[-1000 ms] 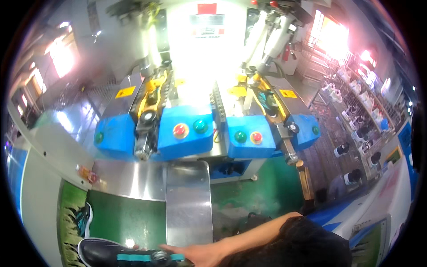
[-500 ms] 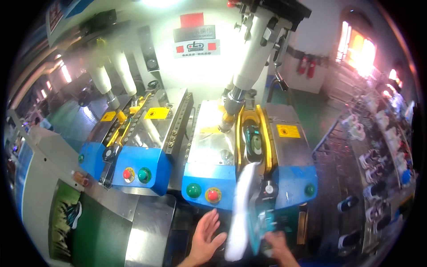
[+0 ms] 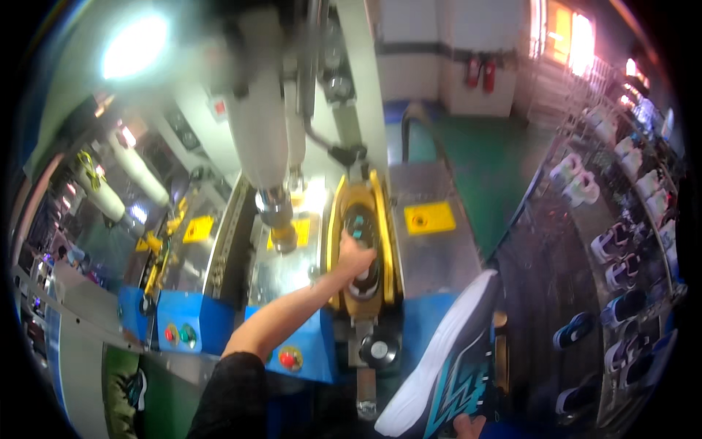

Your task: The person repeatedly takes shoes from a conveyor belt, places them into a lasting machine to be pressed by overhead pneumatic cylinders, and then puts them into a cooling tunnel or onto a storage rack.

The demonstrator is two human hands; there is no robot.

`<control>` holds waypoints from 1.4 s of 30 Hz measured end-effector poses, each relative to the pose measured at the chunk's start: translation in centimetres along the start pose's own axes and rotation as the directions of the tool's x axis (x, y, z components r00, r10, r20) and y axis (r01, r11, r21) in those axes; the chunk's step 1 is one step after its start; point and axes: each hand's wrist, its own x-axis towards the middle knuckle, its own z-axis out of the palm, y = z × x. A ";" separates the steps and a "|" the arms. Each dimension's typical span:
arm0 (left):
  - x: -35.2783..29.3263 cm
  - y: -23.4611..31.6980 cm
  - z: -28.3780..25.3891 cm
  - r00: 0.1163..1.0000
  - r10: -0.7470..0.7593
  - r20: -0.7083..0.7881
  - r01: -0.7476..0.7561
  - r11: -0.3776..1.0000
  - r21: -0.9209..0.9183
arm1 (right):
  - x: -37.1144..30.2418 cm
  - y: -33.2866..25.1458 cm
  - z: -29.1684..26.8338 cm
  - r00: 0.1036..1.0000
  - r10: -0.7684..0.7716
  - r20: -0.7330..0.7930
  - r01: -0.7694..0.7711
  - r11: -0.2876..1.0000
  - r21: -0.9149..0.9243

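My left hand (image 3: 354, 257) reaches across the machine onto a dark shoe (image 3: 360, 219) with teal marks. That shoe lies between the yellow side pads (image 3: 385, 245) of the press. My fingers are closed round its near part, and the hand hides some of it. At the lower right my right hand (image 3: 469, 426), partly cut off by the picture's edge, grips a black sneaker (image 3: 461, 366) with teal zigzag lines. The sneaker is tilted, its white sole (image 3: 431, 358) facing left and its toe pointing up and away.
A thick press arm (image 3: 272, 205) stands left of the pads. Red button (image 3: 290, 357) is on the blue front panel. A second press (image 3: 179, 271) is farther left. Racks with several shoes (image 3: 620, 249) stand right. Another shoe (image 3: 137, 388) lies at lower left.
The view has swung right. My left hand went from open in front of the panel to gripping the shoe in the press. The sneaker in my right hand moved right.
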 end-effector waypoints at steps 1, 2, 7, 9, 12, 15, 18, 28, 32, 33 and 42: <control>0.6 1.1 -1.4 1.000 -0.028 0.012 0.028 1.000 0.003 | -0.3 -0.2 1.4 1.000 -0.016 0.025 0.016 1.000 0.011; 1.6 2.3 -2.9 0.992 -0.122 0.030 0.120 0.991 0.062 | -1.2 -0.5 2.3 0.999 -0.027 0.045 0.026 1.000 0.006; -5.2 7.3 -13.4 0.882 -0.145 0.449 0.247 0.953 -0.177 | 0.8 -0.6 -0.4 0.995 0.078 0.054 -0.060 0.957 -0.283; -15.3 11.1 -17.6 0.949 -0.085 0.305 0.210 0.890 -0.404 | 1.0 -2.8 3.6 0.986 -0.100 0.130 0.127 0.968 -0.216; -26.9 7.3 -22.7 0.962 -0.158 0.224 0.273 0.634 -0.724 | 1.5 -8.8 13.4 0.914 -0.320 0.251 0.335 0.942 -0.017; -37.1 3.4 -24.8 0.954 -0.298 -0.018 0.178 0.615 -0.768 | 5.0 -16.0 24.0 0.869 -0.006 0.494 0.129 0.968 -0.216; -46.7 -0.4 -24.5 0.849 -0.416 -0.325 -0.019 0.591 -0.807 | 13.3 -21.8 32.0 0.839 0.140 0.526 0.150 0.870 -0.470; -55.3 -6.4 -17.7 -0.037 -0.763 -0.646 0.121 0.638 -0.760 | 19.9 -18.9 38.5 0.801 -0.322 0.504 0.584 0.238 -0.776; -53.8 -11.3 -19.5 0.082 -0.825 -0.559 0.198 0.563 -0.802 | 21.4 -11.3 38.1 0.494 -0.743 0.450 0.696 0.028 -0.718; -53.6 -12.1 -20.5 0.097 -0.832 -0.546 0.212 0.553 -0.806 | 20.6 -11.8 38.2 0.523 -0.714 0.465 0.710 0.063 -0.702; -53.9 -21.2 -26.4 0.148 -0.900 -0.410 0.284 0.436 -0.854 | 19.4 -10.8 35.7 0.408 -0.784 0.468 0.753 -0.001 -0.658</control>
